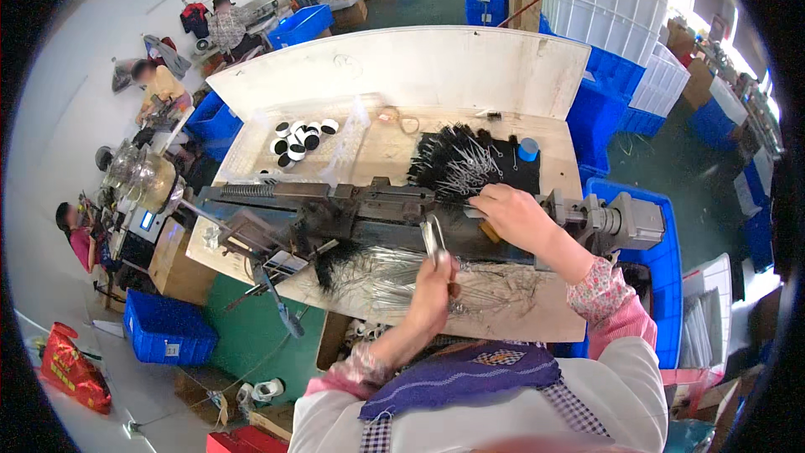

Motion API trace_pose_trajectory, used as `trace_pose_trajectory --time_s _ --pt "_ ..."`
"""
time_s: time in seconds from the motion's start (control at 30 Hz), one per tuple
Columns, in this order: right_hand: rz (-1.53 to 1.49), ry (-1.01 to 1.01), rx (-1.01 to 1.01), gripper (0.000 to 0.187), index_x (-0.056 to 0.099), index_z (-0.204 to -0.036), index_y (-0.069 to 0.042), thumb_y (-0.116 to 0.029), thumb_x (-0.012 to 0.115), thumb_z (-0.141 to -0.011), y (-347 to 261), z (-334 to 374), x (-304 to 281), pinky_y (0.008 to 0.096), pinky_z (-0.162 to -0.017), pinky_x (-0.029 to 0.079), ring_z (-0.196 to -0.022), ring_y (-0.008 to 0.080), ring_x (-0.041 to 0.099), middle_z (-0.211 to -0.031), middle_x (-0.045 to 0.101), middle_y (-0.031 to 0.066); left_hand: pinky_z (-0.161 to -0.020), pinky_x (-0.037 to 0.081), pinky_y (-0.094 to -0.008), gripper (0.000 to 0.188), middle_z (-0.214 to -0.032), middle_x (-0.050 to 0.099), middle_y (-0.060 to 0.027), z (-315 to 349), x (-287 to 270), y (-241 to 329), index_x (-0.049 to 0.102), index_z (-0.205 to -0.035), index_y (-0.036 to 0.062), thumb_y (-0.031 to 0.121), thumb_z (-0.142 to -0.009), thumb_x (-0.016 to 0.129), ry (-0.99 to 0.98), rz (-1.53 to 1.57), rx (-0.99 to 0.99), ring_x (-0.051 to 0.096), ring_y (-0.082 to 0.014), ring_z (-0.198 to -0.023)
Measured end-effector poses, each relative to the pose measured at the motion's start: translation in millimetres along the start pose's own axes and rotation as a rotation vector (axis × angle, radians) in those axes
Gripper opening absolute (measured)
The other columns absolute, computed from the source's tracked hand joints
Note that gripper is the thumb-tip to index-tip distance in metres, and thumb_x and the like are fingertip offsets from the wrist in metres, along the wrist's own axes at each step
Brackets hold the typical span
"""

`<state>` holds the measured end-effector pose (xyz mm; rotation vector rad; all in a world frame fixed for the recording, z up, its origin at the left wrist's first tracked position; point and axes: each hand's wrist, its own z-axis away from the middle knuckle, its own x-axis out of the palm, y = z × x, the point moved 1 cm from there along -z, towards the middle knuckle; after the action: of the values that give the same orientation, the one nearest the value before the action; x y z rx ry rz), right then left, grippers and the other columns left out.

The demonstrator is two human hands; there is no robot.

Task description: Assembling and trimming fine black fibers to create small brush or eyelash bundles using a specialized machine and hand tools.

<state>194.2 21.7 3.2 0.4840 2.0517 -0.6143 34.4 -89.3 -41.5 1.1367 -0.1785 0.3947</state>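
My left hand (433,289) is closed around a shiny narrow metal piece (433,236) that looks like tongs or a bent strip. It points up toward the long dark metal machine (369,205). Over the machine's right half, my right hand (510,216) has its fingers pinched together; what they hold, if anything, is hidden. A small pale metal plate (475,212) shows beside its fingertips. Behind that hand lies a pile of black-bristled brushes with wire loop handles (465,164) on a dark cloth. Loose thin metal wires (390,273) are spread in front of the machine, near my left hand.
A clear tray (348,147) holds several white and black round pieces (295,144). A blue cap (527,149) stands by the brushes. A white board (394,67) walls the bench's back. A blue bin (671,285) is at the right, another (168,327) on the floor at left. Other people sit at far-left benches.
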Motion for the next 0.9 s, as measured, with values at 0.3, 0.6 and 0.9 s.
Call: trace_pose_trajectory --time_s 0.3,0.6,0.9 --pt "0.110 -0.103 -0.043 0.009 0.058 -0.080 -0.004 -0.004 0.058 -0.071 -11 -9 10 0.0360 -0.067 0.050 -0.079 0.0266 0.059 -0.080 0.057 0.0093 -0.038 0.021 -0.0203 0.024 -0.075 0.045 0.0021 28 0 64 0.051 -0.086 0.0098 0.031 -0.096 0.051 -0.264 0.476 0.133 0.030 -0.0057 -0.050" --pt "-0.175 -0.152 -0.028 0.011 0.059 -0.079 -0.003 -0.005 0.059 -0.069 -24 13 -3 0.0359 -0.068 0.050 -0.079 0.0269 0.059 -0.079 0.057 0.0087 -0.033 0.022 -0.0216 0.030 -0.069 0.040 0.0002 11 -112 59 0.055 -0.098 0.0015 0.030 -0.098 0.045 -0.407 1.140 0.068 0.030 -0.0064 -0.040" --pt "0.080 -0.187 0.591 0.039 0.062 -0.081 0.000 -0.037 0.055 -0.090 89 -78 -14 0.0389 -0.060 0.049 -0.061 0.0286 0.062 -0.057 0.060 0.0110 -0.053 0.040 -0.0314 0.024 -0.059 0.055 -0.0122 -42 -5 47 0.070 -0.085 0.0013 0.022 -0.089 0.059 -0.399 -0.903 0.417 0.049 -0.0150 -0.053"
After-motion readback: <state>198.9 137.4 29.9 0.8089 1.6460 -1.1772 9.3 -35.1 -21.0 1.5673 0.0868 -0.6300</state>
